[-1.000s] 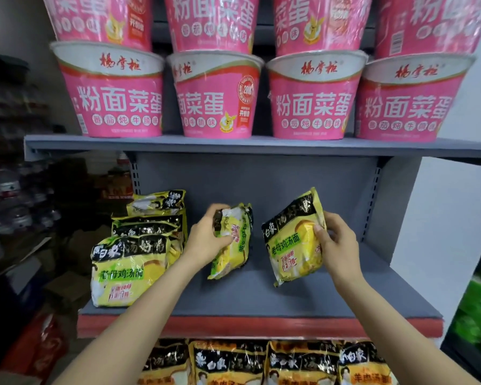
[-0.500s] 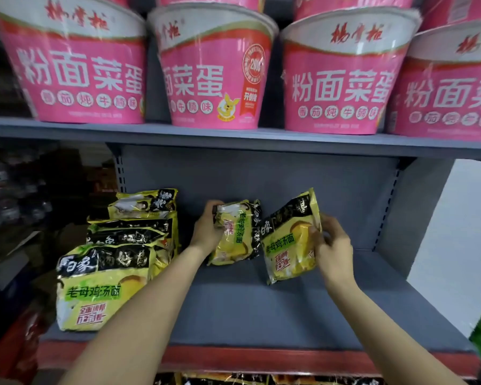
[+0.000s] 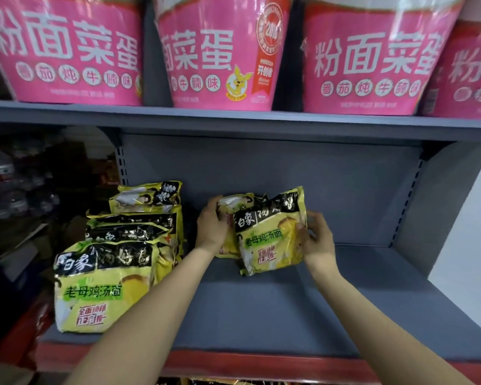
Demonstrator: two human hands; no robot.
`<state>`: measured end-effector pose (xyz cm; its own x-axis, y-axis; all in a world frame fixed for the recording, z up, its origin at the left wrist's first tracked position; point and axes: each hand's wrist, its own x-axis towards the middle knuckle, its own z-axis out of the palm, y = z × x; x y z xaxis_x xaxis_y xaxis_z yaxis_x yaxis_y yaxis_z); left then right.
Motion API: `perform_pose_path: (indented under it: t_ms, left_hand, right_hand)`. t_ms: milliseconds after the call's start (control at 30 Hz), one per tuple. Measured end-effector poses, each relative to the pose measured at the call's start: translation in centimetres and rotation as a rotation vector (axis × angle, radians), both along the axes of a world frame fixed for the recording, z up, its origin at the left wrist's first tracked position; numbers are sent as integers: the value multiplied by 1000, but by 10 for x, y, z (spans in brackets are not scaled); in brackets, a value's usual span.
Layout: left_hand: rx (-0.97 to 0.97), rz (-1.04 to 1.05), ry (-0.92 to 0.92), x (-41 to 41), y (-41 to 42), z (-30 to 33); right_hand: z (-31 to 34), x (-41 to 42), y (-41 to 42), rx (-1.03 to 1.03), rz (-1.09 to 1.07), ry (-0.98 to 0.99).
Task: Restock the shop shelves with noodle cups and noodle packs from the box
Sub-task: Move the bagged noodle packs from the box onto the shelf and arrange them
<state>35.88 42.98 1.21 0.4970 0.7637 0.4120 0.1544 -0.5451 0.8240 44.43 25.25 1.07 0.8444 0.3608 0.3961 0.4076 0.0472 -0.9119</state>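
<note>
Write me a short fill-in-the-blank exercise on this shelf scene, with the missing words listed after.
1. The big pink noodle cups stand on the shelf ___ the yellow plastic noodle packs.
2. The left hand and the right hand each hold one yellow ___.
3. The row of yellow noodle packs already on the grey metal shelf lies to the ___ of both hands.

Missing words: above; pack; left

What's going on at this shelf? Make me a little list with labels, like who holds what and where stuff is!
left hand: holds the rear yellow noodle pack by its left side
right hand: pinches the front yellow noodle pack at its right edge
held packs: upright on the grey shelf, front one overlapping the rear one
pack row: same yellow packs lined up front to back at the shelf's left
shelf above: big pink noodle cups side by side
</note>
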Motion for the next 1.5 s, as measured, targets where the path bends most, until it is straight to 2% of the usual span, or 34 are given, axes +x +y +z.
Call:
perform_pose_path:
  t_ms: [100,167,267,367,467,567,667,833,933,1133,1500]
  left_hand:
    - [-82,-96,2,-3,-3,4]
    - [-109,-206,21,-7,-6,6]
    - [-98,-307,205,-11,-10,4]
    - [60,-250,415,-9,-9,0]
    - [179,-157,450,-7,-5,4]
    - [296,-72,527,-8,1,14]
    - [456,69,627,-12,2,15]
    - [617,191,688,-14,6,7]
    - [730,130,696,-15,10,10]
    - [619,57,716,-17,11,24]
    - [622,49,730,-29,2,23]
  right_hand:
    - [-5,7,12,-263,-141,7]
    - [-5,11,17,-363,-169,-1]
    - [-2,15,26,-422,-141,-49]
    - [-5,14,34,-409,-78,-52]
    - [-7,15,41,-367,4,21]
    - [-11,14,47,-307,190,131]
    - [-20,13,55,-302,320,94]
    - [-23,13,72,-341,299,20]
    - [-22,15,79,-314,297,48]
    - [-24,17,93,-315,352,103]
    - [-17,9,91,-483,289,38]
